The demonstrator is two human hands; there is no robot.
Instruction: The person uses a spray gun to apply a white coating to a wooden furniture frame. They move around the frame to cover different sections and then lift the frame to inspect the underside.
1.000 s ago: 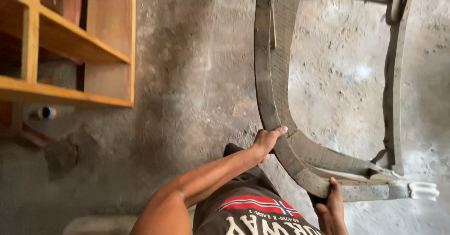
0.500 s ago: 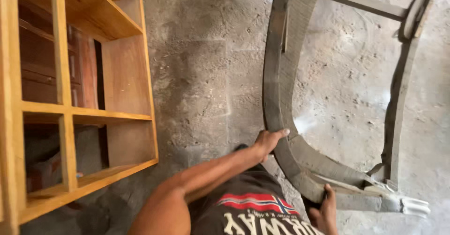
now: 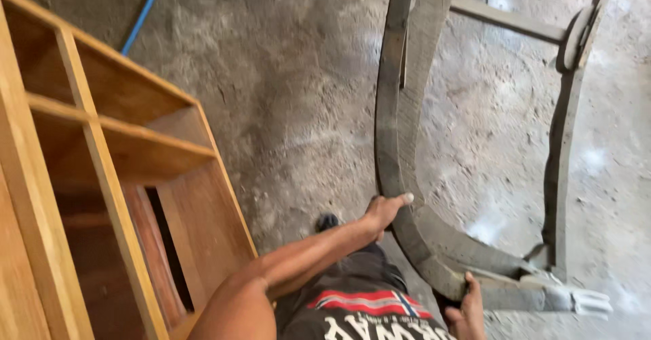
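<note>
Closest in, the right hand (image 3: 464, 309) is low at the frame's edge, fingers curled up around the bottom bend of the curved wooden frame (image 3: 400, 143), though only part of that hand shows, so how tightly it grips I cannot tell. Just above it the left hand (image 3: 383, 211) is wrapped on the inner edge of the same dark rail, thumb on top, fingers closed over the wood. The frame stands on the concrete floor (image 3: 291, 109) right in front of the person, two long bowed rails rising away from the hands and joined by a crossbar (image 3: 505, 21) at the far end. It looks like solid, weathered timber: stiff, likely heavy and awkward, with dry, rough faces that should not slip. The thick bend where both hands sit seems the sound place to hold; the thin far rail (image 3: 566, 143) and the pale bracket (image 3: 583, 299) at the near corner look less trustworthy. Off to the left stands an orange wooden shelf unit (image 3: 102, 177), well apart, and beyond it a blue hose (image 3: 142, 14) runs across the floor.
</note>
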